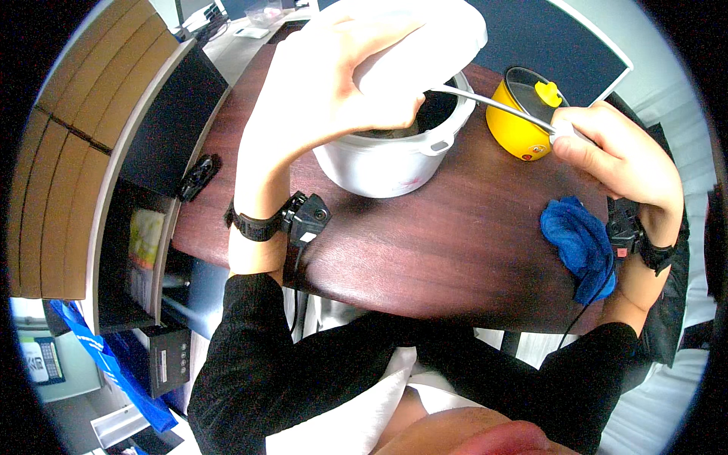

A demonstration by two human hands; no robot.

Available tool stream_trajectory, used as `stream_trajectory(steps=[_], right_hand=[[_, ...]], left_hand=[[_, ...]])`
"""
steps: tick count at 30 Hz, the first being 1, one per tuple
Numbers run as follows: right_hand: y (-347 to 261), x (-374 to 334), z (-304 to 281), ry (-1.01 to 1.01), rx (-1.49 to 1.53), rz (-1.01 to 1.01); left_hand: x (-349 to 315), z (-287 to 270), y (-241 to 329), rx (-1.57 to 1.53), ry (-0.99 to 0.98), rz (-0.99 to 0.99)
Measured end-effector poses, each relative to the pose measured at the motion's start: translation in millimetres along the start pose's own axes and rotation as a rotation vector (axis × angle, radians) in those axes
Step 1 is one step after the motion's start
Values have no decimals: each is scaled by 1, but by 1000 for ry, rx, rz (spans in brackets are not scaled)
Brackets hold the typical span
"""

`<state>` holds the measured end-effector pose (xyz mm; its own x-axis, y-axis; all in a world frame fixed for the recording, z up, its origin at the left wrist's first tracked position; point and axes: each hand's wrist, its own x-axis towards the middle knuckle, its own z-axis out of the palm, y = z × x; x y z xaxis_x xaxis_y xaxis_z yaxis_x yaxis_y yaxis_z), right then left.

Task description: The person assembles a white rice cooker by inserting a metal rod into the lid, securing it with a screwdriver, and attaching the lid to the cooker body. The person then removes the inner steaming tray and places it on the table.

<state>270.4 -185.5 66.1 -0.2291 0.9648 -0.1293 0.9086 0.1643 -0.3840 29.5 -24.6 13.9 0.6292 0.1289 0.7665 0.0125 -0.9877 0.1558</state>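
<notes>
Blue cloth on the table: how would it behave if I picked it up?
The blue cloth would probably hang floppy, since it lies in soft, crumpled folds. Being only fabric, it is likely light. With no round shape, it probably wouldn't roll.

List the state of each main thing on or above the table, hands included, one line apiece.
Left hand: closed on the lid
Right hand: gripping the utensil
Lid: off, tilted above the white pot
White pot: open, upright
Utensil: held, far end unclear
Yellow pot: lidded, upright
Cloth: crumpled

Black sleeves [246, 353], black wrist straps [256, 227] with black boxes [309, 215]
</notes>
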Motion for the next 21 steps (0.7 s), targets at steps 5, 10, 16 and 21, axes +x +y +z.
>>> stream_trajectory(steps=[5, 10, 16, 21], right_hand=[[-6, -7, 4, 134, -287, -79], [-16, -15, 7, 177, -366, -20], [-25, -26, 17, 237, -503, 30], [-36, -27, 15, 225, -527, 86]], left_hand=[[-1, 0, 1, 48, -27, -47], [-4, 6, -14, 6, 8, 35], [-8, 11, -12, 8, -52, 13], [-8, 11, -16, -6, -76, 12]])
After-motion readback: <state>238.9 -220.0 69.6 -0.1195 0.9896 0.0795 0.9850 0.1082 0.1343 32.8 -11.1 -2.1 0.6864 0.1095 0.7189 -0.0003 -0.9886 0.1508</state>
